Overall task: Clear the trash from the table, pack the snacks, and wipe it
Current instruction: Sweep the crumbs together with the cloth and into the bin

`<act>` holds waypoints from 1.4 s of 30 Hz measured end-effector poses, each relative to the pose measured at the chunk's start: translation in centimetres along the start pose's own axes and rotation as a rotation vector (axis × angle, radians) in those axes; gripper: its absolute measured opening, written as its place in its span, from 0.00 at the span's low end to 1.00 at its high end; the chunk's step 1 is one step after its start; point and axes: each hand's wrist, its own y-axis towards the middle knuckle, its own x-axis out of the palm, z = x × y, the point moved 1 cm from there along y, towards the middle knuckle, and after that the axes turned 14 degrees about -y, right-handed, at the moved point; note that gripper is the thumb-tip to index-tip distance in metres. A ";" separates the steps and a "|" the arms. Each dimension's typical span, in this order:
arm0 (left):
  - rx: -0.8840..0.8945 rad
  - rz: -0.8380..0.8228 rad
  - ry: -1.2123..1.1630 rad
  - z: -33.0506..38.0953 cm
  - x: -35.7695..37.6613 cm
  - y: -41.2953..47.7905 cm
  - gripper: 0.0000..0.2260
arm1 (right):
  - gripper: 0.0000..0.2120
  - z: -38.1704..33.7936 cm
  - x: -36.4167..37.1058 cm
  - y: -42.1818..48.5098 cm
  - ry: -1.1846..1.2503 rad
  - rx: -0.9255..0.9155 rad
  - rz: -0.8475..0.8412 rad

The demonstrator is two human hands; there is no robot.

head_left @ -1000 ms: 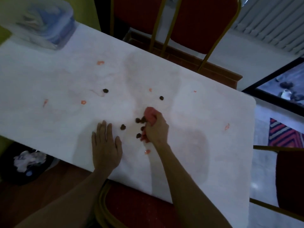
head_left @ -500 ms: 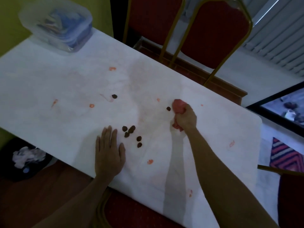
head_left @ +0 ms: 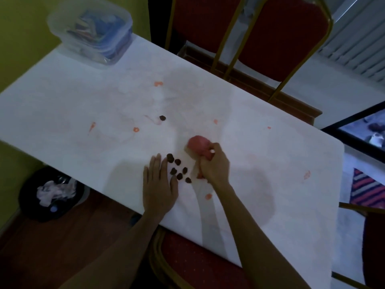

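Cloth (head_left: 199,146), pink and bunched, sits on the white table (head_left: 62,113) toward the near edge, with the fingers of the right hand (head_left: 214,165) curled tight round it. Just left of it lies a cluster of dark crumbs (head_left: 179,176). The left hand (head_left: 159,184) lies flat on the table beside them, fingers straight and close together. One lone crumb (head_left: 162,118) lies farther out among orange smears (head_left: 158,83). A clear box (head_left: 91,32) of packets stands at the far left corner. A bin (head_left: 29,190) holding crumpled paper (head_left: 54,190) sits on the floor left of the table.
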 end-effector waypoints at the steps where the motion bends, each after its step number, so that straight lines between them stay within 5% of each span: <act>1: 0.008 -0.012 -0.030 -0.1 -0.1 0.1 0.28 | 0.19 0.3 -0.9 -0.6 -0.020 0.039 0.046; 5: -0.014 -0.082 -0.247 -1.3 -1.1 0.2 0.27 | 0.13 0.2 0.1 -3.8 -0.105 0.132 -0.049; 10: -0.247 0.060 -0.427 -3.4 -6.0 1.9 0.21 | 0.21 -5.0 6.5 -4.9 -0.047 0.132 -0.127; 17: -0.337 0.196 -0.394 -10.9 -12.2 5.6 0.19 | 0.14 -10.7 6.7 -1.2 0.274 0.263 -0.155; 25: -0.412 0.367 -0.255 -18.2 -16.4 8.8 0.23 | 0.19 -9.1 8.2 -0.4 -0.071 0.186 0.071; 32: -0.240 0.405 -0.032 -20.2 -15.4 8.2 0.23 | 0.24 -14.9 13.7 -3.1 -0.199 0.042 -0.101; 35: -0.239 0.456 -0.018 -19.8 -15.4 8.4 0.21 | 0.16 -15.3 13.5 -3.6 -0.111 -0.078 -0.136; 42: -0.262 0.482 0.040 -19.3 -15.0 8.8 0.20 | 0.08 -15.1 4.8 6.5 -0.248 -0.076 0.255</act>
